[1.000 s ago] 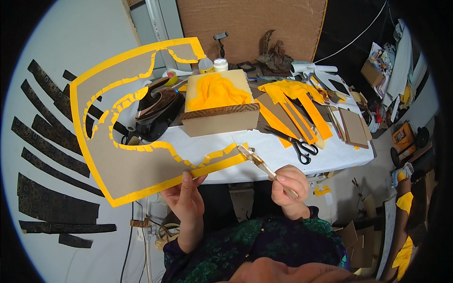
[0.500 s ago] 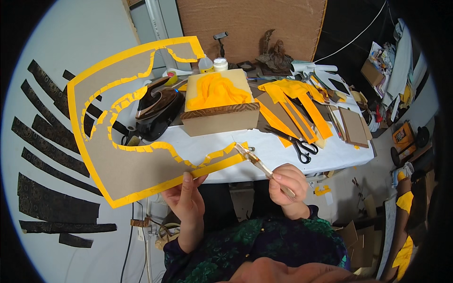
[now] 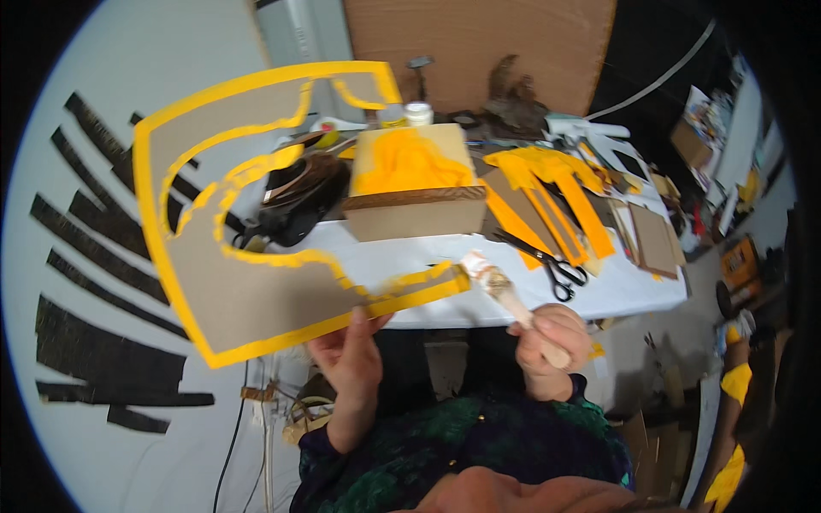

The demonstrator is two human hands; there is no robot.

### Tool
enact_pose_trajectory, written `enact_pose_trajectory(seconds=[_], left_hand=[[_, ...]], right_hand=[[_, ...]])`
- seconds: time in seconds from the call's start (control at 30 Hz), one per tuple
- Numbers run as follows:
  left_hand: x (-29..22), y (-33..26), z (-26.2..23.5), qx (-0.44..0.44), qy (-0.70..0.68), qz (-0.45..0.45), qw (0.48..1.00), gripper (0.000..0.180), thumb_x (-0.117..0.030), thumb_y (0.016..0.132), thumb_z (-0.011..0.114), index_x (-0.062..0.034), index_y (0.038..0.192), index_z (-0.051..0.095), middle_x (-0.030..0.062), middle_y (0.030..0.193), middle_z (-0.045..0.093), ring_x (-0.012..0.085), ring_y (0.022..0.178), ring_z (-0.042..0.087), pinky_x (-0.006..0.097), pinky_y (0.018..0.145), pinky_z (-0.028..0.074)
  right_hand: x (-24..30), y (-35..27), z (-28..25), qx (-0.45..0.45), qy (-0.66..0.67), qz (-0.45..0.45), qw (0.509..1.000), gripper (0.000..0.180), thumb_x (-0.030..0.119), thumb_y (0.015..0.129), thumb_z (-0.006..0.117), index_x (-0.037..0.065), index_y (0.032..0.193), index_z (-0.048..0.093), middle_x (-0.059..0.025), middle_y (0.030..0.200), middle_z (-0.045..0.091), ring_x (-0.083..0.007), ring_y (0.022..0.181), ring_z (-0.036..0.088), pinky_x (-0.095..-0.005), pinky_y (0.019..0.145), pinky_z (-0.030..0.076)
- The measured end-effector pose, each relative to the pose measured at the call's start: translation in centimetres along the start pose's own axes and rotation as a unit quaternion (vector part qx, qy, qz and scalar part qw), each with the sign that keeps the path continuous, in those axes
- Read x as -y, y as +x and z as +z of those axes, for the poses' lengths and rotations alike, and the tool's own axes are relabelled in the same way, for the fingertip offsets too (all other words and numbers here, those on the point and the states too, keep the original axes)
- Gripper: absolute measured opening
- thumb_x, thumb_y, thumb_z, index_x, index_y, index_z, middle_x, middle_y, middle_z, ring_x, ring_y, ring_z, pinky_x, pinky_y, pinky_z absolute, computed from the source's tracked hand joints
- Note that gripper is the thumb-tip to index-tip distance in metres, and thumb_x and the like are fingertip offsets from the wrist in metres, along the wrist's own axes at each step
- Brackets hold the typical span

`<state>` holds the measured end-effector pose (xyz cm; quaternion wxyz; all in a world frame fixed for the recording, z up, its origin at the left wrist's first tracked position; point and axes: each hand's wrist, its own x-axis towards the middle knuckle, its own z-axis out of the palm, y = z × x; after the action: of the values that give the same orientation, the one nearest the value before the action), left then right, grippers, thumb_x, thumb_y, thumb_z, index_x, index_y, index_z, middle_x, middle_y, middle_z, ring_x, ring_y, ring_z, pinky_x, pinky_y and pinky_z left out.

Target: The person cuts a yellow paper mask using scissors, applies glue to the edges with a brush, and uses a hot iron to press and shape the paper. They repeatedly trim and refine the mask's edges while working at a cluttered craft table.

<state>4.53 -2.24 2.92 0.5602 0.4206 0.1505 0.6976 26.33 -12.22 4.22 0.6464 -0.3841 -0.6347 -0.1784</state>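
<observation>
**Cardboard cut-out held up, brush at its yellow edge**

The left hand (image 3: 352, 363) is closed on the lower edge of a large cardboard cut-out (image 3: 256, 299); the thumb is laid over the yellow border, the fingers are hidden behind the sheet. The cut-out is held up in front of the table (image 3: 410, 256), its face turned toward the camera. Its long axis is run from the upper left to the lower right, and a narrow yellow-edged tip is pointed to the right. Most of the sheet is spread above and to the left of the left hand.

The right hand (image 3: 552, 342) is wrapped tightly around the wooden handle of a paintbrush (image 3: 506, 295). The brush is slanted up and to the left, and its bristles are set against the right tip of the cut-out, between the two hands.

Behind, a cardboard box (image 3: 415, 184) with yellow material inside is seen on the table, and black scissors (image 3: 552, 267) are laid to its right.
</observation>
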Motion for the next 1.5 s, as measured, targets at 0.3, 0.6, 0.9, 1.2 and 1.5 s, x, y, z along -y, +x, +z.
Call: enact_pose_trajectory(seconds=[0.3, 0.6, 0.9, 1.2, 1.5], left_hand=[[2.5, 0.0, -0.9, -0.015, 0.024, 0.028, 0.999, 0.022, -0.001, 0.097, 0.058, -0.0016, 0.118, 0.059, 0.0075, 0.113, 0.065, 0.0147, 0.100, 0.064, 0.032, 0.085, 0.056], [3.7, -0.7, -3.3, -0.003, 0.103, 0.012, 0.995, 0.016, -0.006, 0.097, 0.061, 0.0002, 0.112, 0.062, 0.0035, 0.104, 0.066, 0.0086, 0.092, 0.061, 0.024, 0.084, 0.049], [3.9, -1.7, -4.1, 0.015, 0.110, 0.016, 0.994, 0.015, -0.004, 0.096, 0.062, 0.0011, 0.110, 0.061, 0.0043, 0.103, 0.064, 0.0103, 0.090, 0.061, 0.026, 0.078, 0.053], [4.5, -2.8, -5.6, 0.023, 0.131, 0.000, 0.991, 0.023, -0.001, 0.095, 0.061, -0.0005, 0.117, 0.057, 0.0044, 0.108, 0.063, 0.0109, 0.096, 0.060, 0.026, 0.086, 0.048], [3.9, -3.5, -4.7, 0.039, 0.175, 0.038, 0.983, 0.026, 0.002, 0.094, 0.061, -0.0011, 0.120, 0.058, 0.0057, 0.115, 0.062, 0.0124, 0.104, 0.058, 0.027, 0.092, 0.046]], right_hand=[[0.3, 1.6, 3.3, -0.048, 0.159, 0.101, 0.981, 0.024, -0.009, 0.088, 0.065, 0.000, 0.108, 0.057, -0.0213, 0.086, 0.067, -0.0241, 0.072, 0.069, -0.0330, 0.065, 0.058], [-0.5, 2.3, 4.5, -0.100, 0.261, 0.210, 0.937, 0.025, 0.001, 0.094, 0.063, 0.000, 0.114, 0.050, -0.0191, 0.096, 0.068, -0.0217, 0.085, 0.067, -0.0347, 0.081, 0.055], [-1.8, 3.3, 4.9, -0.123, 0.331, 0.266, 0.897, 0.019, 0.012, 0.099, 0.059, -0.003, 0.111, 0.058, -0.0136, 0.091, 0.070, -0.0159, 0.078, 0.065, -0.0293, 0.074, 0.053], [0.5, 4.1, 5.8, -0.059, 0.198, 0.186, 0.961, 0.017, 0.000, 0.090, 0.066, -0.004, 0.106, 0.061, -0.0110, 0.080, 0.070, -0.0154, 0.070, 0.069, -0.0252, 0.062, 0.053], [0.5, 5.1, 6.9, -0.020, 0.054, 0.021, 0.998, 0.026, -0.007, 0.075, 0.077, -0.002, 0.099, 0.068, -0.0091, 0.069, 0.067, -0.0197, 0.055, 0.061, -0.0274, 0.051, 0.045]])
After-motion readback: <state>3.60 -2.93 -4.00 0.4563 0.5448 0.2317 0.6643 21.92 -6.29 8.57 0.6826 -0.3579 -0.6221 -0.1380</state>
